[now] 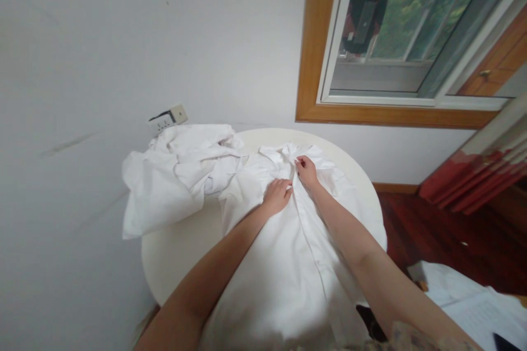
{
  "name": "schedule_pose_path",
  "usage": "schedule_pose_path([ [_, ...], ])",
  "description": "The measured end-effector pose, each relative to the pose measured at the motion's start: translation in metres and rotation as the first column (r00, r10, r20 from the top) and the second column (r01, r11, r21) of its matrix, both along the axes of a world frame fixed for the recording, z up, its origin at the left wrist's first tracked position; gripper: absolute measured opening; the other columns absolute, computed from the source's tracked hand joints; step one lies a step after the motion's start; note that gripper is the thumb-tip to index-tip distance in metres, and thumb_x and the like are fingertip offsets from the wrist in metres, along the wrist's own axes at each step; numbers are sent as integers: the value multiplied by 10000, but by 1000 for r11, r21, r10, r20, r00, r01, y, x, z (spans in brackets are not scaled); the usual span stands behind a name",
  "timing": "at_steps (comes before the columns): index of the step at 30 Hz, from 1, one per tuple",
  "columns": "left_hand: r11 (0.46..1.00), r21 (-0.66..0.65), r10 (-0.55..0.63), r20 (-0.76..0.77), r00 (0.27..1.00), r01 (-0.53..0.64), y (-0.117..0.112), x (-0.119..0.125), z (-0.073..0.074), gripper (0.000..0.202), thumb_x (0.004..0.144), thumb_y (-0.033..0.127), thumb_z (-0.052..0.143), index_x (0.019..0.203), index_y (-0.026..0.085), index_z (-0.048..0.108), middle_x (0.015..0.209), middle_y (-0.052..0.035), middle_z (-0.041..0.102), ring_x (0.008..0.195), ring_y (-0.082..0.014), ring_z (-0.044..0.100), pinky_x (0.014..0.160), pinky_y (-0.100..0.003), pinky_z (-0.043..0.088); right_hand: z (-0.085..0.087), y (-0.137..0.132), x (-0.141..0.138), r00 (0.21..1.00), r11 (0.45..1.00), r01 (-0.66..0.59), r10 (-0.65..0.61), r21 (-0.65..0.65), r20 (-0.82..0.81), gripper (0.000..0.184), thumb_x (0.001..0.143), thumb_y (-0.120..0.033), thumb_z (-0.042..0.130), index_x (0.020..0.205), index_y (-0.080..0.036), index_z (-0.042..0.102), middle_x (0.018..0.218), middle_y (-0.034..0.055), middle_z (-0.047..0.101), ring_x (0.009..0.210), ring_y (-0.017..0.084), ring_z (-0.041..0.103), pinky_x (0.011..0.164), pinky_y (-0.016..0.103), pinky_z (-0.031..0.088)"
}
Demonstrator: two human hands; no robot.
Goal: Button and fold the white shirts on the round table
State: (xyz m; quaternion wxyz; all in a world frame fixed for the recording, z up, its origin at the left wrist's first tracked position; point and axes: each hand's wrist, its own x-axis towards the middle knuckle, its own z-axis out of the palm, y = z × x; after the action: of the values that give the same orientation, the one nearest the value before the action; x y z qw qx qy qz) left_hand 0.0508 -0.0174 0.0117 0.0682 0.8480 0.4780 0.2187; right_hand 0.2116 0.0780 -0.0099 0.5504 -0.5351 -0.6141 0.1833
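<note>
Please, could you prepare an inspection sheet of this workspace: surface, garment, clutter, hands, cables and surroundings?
Surface: round white table, largely covered by cloth.
Job's things: white garment, spread over the table.
Clutter: heaped white cloth overhanging the table's left edge; pale pile at lower right.
Hands: left hand lying on the garment; right hand bent-fingered at its front opening, grip unclear.
Cables: nothing seen for certain.
Surroundings: wall socket, wood-framed window, curtain, dark red floor.

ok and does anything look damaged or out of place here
The wall left of the round table has dark scuff streaks, marring its pale surface. The socket shows a dark strip along its upper edge, perhaps a loose fit. The white cloth heap overhangs the table's edge. The white garment shows no clear damage.
</note>
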Motion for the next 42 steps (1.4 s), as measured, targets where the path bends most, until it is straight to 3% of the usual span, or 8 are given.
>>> schedule_pose_path([
  [17,995,84,68,-87,994,-61,-7,3,11,238,941,362,431,1039,222,597,1006,-48,673,993,-224,545,872,-361,345,2,-12,-5,966,992,-106,85,-73,-245,248,744,-396,496,856,-187,569,616,-45,495,498,113,457,480,222,394],
  [26,989,130,94,-157,983,-74,-13,2,16,259,957,316,375,1009,268,625,991,-41,654,988,-226,507,820,-376,320,1,-22,-8,974,991,-96,76,-88,-212,257,744,-401,489,857,-188,581,632,-41,508,530,121,481,508,228,406],
  [32,977,210,73,-235,969,-22,-9,-4,18,270,959,342,391,952,267,650,935,-69,637,1017,-240,476,888,-413,282,-2,-29,-3,965,989,-128,108,-72,-238,269,740,-401,508,872,-178,583,654,-35,508,559,120,486,533,234,414],
  [39,975,187,156,-178,972,-122,-6,-8,16,223,925,353,486,894,193,637,952,-76,648,999,-232,516,840,-374,326,-5,-35,5,920,997,-35,5,-70,-391,398,734,-351,496,1113,-230,492,719,-65,464,497,85,452,478,206,382],
  [42,977,142,181,-147,972,-161,-7,-8,16,220,927,340,480,888,184,630,952,-73,656,985,-229,537,821,-364,333,-8,-33,9,885,989,60,-115,-134,-450,372,765,-334,442,1126,-246,457,708,-74,429,471,74,418,448,188,340],
])
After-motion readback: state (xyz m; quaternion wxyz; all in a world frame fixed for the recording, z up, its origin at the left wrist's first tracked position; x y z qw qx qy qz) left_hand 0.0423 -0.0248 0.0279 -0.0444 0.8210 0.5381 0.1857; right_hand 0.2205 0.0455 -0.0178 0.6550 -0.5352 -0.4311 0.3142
